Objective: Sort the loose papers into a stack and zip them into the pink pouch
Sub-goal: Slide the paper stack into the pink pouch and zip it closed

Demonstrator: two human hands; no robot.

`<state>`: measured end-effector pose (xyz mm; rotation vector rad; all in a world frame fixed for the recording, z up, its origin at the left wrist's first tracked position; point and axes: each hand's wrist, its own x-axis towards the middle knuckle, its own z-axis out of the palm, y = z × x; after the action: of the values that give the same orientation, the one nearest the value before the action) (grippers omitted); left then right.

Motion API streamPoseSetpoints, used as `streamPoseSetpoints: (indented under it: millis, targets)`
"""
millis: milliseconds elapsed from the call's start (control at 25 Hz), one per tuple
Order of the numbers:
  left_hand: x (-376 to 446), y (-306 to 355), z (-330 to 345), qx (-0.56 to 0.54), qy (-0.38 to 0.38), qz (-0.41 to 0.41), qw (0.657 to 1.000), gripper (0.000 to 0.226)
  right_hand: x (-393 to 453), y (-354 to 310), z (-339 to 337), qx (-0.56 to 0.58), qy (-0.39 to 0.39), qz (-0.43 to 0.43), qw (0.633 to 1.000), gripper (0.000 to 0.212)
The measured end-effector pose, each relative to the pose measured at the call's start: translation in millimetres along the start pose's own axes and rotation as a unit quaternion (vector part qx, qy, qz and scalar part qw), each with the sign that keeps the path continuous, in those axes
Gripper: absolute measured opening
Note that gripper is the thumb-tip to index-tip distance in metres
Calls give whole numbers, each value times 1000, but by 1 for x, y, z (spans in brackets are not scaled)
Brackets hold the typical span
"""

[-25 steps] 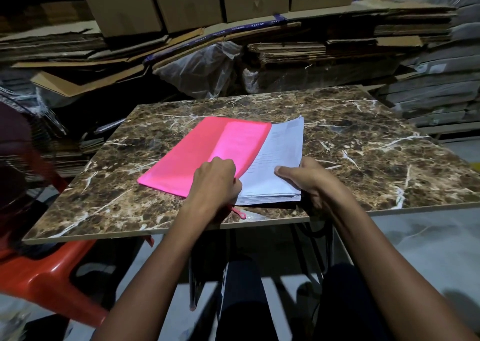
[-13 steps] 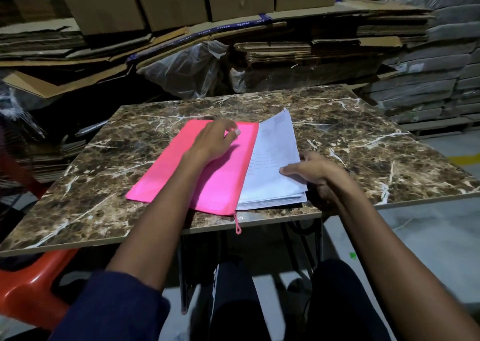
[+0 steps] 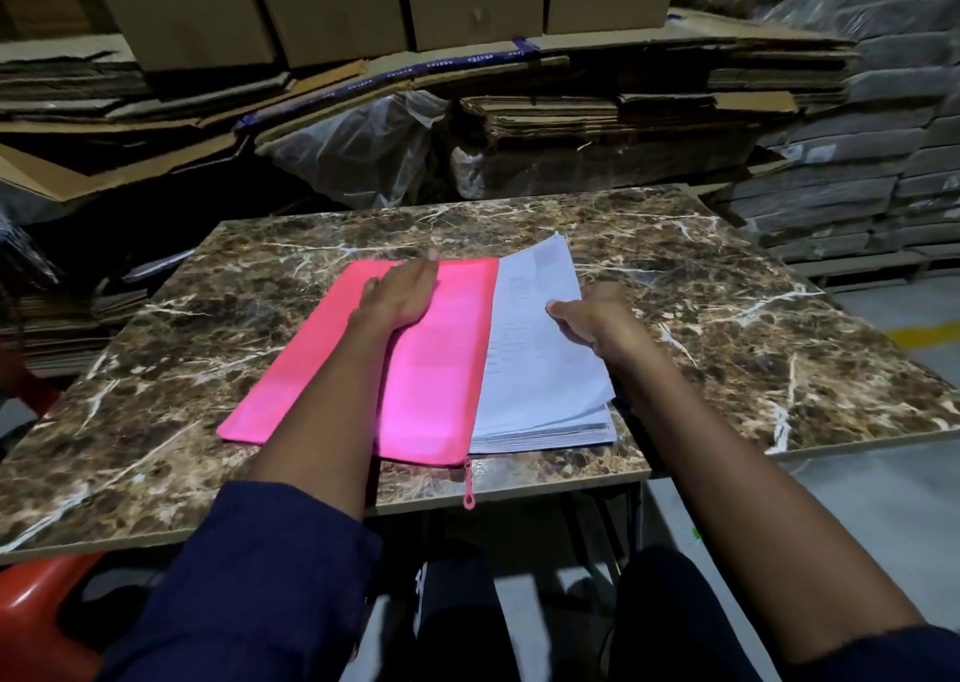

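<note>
Pink pouch (image 3: pixel 431 369) lies on a marble-patterned table (image 3: pixel 727 328), a paper stack (image 3: pixel 540 369) half inside; the left hand (image 3: pixel 400 294) presses flat, fingers spread, while the right hand (image 3: pixel 592 318) grips the stack's edge.

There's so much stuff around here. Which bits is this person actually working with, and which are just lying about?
In use:
pink pouch
paper stack
zipper pull
left hand, flat on the pouch
right hand, on the papers

Lying about:
cardboard boxes
flattened cardboard
plastic bags
red chair
</note>
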<state>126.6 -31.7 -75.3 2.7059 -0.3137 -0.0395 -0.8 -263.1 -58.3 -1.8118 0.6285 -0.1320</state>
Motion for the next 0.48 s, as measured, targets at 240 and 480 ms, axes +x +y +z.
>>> streamPoseSetpoints:
  millis: [240, 480]
  targets:
    - [4, 2, 3, -6, 13, -35, 999, 74, 0, 11, -5, -34, 27, -13, 999, 36]
    - [5, 2, 6, -18, 18, -42, 999, 78, 0, 15, 1, -20, 64, -21, 998, 32]
